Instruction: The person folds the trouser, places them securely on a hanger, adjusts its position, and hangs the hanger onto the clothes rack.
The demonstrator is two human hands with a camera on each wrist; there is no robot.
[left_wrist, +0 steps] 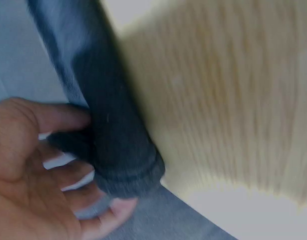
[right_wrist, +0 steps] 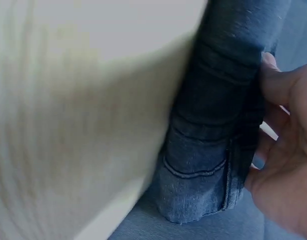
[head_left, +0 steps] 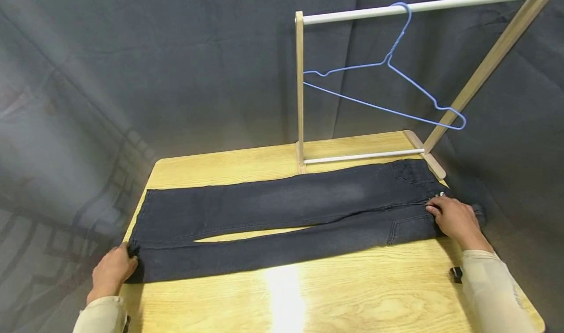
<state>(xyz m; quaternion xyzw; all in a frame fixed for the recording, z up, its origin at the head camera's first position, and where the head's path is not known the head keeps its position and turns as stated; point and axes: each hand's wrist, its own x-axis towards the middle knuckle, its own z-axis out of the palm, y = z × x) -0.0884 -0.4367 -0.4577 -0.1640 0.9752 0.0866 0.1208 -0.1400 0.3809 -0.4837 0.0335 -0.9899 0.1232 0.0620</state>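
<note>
Dark blue-black jeans (head_left: 282,201) lie lengthwise across the wooden table, legs to the left and waist to the right. A narrow gap shows between the two legs. At the near leg's hem, my left hand (head_left: 112,269) grips the cloth, and a small fold (left_wrist: 71,142) sits between thumb and fingers in the left wrist view. My right hand (head_left: 456,220) holds the jeans near the waist, thumb and fingers on the fabric close to a small shiny button (head_left: 441,194). The waistband end (right_wrist: 201,197) hangs past the table edge in the right wrist view.
A wooden rack (head_left: 300,93) with white rails stands at the back right of the table (head_left: 352,294). From its top rail hangs a blue wire hanger (head_left: 365,103). Grey cloth (head_left: 198,68) surrounds the table behind and at the sides.
</note>
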